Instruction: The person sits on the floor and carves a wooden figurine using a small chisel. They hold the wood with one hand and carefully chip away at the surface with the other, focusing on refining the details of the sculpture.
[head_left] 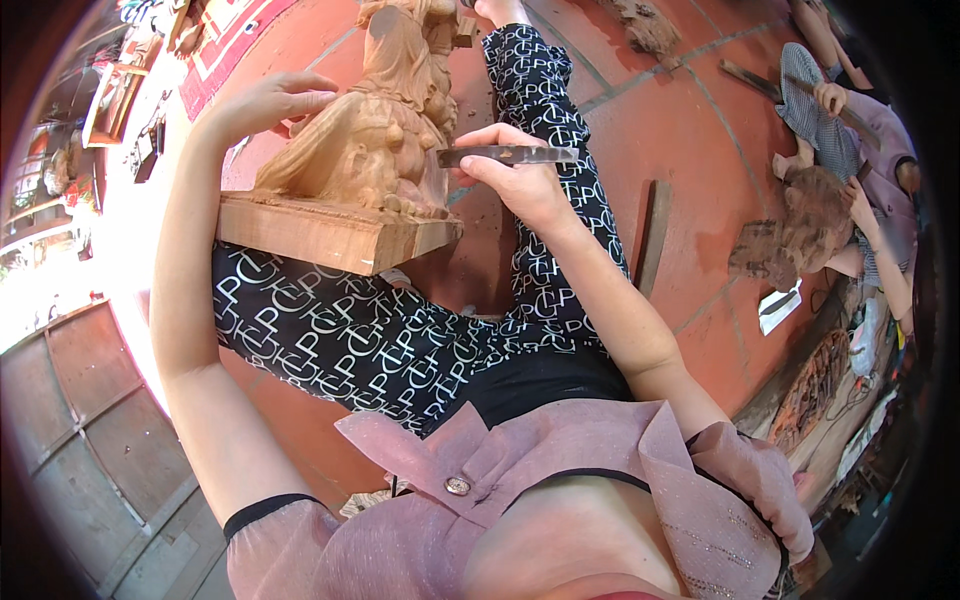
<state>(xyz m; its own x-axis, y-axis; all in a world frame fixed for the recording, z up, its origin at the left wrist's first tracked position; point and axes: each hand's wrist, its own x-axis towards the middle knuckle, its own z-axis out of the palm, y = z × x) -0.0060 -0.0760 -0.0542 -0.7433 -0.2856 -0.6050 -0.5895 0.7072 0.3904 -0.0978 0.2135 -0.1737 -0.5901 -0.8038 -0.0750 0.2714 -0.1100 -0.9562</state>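
Note:
A carved wooden statue [390, 140] on a thick square base [300, 232] rests tilted across my left thigh. My left hand [285, 98] lies against its far left side with the fingers stretched out, their tips partly behind the wood. Between the fingers of my right hand [520, 190] is a slim dark hand tool [545, 155], perhaps a file or chisel. One end of it meets the right side of the carving's lower folds; whether it presses on the wood I cannot tell.
I sit on a red tiled floor [690, 130]. A flat wooden strip [654, 235] lies right of my leg. Farther right, another person [870, 150] holds a tool beside a rough wood carving [800, 220]. Wood pieces [815, 385] lie at lower right; a patterned mat [225, 50] is at upper left.

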